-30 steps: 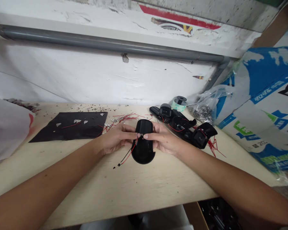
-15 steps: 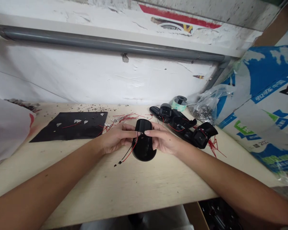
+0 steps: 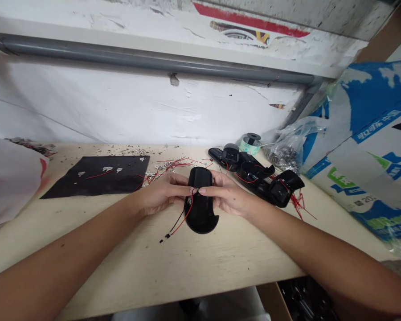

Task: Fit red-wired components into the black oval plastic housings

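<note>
Black plastic shell [image 3: 200, 218] at frame centre, held narrowly between left hand [image 3: 160, 194] and right hand [image 3: 229, 196]; right fingertips [image 3: 202, 190] close on red and black wires [image 3: 181, 221] at the shell's edge; even pressure from both sides.

The plastic shell [image 3: 200, 218] at lower centre is glossy black, its wires [image 3: 188, 214] red and black; at the right of the frame, the bag [image 3: 364, 151] shows blue and white patches with green lettering.

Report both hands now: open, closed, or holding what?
Left hand: closed, holding the black plastic shell.
Right hand: closed, holding the same shell, fingertips at its wires.
</note>
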Available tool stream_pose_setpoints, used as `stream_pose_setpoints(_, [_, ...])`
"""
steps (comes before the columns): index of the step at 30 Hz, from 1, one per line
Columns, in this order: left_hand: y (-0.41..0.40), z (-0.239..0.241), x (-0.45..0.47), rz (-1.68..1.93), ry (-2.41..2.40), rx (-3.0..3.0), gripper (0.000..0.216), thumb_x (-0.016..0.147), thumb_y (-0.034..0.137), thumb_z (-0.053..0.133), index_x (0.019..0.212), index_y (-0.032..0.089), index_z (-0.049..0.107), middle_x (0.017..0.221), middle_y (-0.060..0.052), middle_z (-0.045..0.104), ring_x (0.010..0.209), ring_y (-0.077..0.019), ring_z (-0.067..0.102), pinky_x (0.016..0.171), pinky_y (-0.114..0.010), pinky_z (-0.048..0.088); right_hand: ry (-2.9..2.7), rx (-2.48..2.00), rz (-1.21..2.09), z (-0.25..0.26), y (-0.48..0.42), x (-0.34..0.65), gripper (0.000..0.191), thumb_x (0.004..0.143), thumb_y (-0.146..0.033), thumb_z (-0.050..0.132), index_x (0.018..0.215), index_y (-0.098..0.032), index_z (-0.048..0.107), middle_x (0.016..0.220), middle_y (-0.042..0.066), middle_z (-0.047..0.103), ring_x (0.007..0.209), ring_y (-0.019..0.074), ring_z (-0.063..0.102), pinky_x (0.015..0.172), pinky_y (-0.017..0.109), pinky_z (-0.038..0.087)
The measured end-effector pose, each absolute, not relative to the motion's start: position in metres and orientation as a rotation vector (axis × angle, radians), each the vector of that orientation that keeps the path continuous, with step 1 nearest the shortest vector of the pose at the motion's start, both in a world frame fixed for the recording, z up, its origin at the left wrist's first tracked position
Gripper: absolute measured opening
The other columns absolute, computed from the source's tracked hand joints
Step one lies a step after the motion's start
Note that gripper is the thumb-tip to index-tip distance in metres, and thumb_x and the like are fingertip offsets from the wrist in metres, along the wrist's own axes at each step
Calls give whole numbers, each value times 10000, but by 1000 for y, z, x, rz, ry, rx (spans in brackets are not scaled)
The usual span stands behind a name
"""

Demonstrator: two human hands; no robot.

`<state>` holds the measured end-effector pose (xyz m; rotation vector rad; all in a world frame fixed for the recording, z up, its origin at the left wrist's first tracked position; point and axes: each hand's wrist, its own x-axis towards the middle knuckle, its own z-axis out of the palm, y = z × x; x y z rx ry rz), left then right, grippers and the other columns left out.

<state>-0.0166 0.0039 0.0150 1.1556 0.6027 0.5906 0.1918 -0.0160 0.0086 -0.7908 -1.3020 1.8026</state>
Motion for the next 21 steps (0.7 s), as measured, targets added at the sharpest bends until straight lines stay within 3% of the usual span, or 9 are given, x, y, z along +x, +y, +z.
stream_pose_setpoints(13, [2, 14, -14, 630, 658, 1160, 156, 692, 258, 880, 772, 153, 796, 757, -37, 743, 699, -114, 679, 687, -199, 549, -1272, -789, 1786, 3, -14, 191, 389, 680, -234, 864, 988, -167, 637, 864, 19, 687, 689, 123, 675, 568, 201, 592])
stream_pose_setpoints(21, [1, 19, -11, 632, 703, 1202, 182, 661, 281, 888, 725, 140, 792, 676, -31, 716, 599, -89, 621, 582, -177, 482, -1240, -836, 1794, 7, -16, 189, 446, 642, -233, 877, 1015, -163, 643, 896, 22, 695, 711, 139, 695, 628, 245, 613])
